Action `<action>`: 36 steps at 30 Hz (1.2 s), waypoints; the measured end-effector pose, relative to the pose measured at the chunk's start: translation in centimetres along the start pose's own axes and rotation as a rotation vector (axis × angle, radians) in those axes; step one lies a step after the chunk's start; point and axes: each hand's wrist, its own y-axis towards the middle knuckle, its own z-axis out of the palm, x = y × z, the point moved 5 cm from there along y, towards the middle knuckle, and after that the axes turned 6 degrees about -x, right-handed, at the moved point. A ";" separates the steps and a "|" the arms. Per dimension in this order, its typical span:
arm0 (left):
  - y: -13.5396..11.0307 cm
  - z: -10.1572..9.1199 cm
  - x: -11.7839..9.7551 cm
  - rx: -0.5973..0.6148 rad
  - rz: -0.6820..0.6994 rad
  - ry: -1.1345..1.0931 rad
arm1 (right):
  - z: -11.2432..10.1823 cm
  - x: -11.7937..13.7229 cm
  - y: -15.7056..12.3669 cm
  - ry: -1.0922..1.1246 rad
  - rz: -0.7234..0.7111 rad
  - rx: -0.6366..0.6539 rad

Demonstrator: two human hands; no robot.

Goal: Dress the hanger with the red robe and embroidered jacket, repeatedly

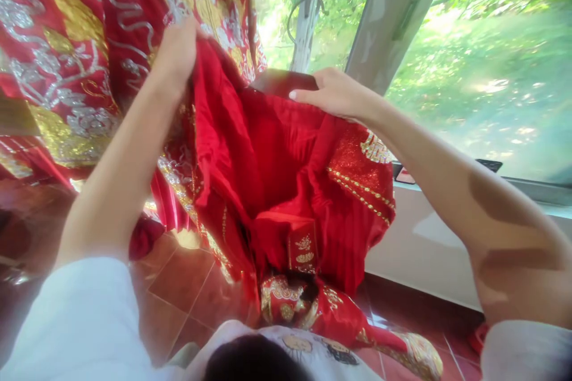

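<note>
Window (491, 59) across upper right, sunlit green foliage behind glass, blurred. Embroidered red hanging (67, 59) filling upper left, gold and silver motifs, just behind left arm. Red garment (286, 190) at centre, held up between both hands, opened towards viewer, plain lining showing, gold-trimmed panel on right side, lower end reaching floor. Red tiled floor (179, 286) below; white wall (424, 250) under window sill at right. White sleeves (80, 321) on both arms. Left hand (179, 50) raised at garment's upper left edge, fingers closed tight on bunched fabric. Right hand (333, 94) at garment's upper right edge, fingers stretched flat over dark red rounded top (277, 80); thumb hidden, so pinching cloth or merely resting: cannot tell. Small dark object (489, 165) on sill, well apart from hands.
</note>
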 end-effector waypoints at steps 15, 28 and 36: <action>-5.5 2.4 4.4 0.367 0.533 0.607 | -3.9 -4.2 -5.0 -0.216 0.136 0.293; -8.6 1.6 2.2 0.280 0.339 0.674 | -2.4 -5.4 -8.1 -0.468 0.104 -0.574; -10.8 10.6 -5.3 0.323 1.052 0.705 | -4.9 -7.0 -6.7 -0.113 0.036 -0.104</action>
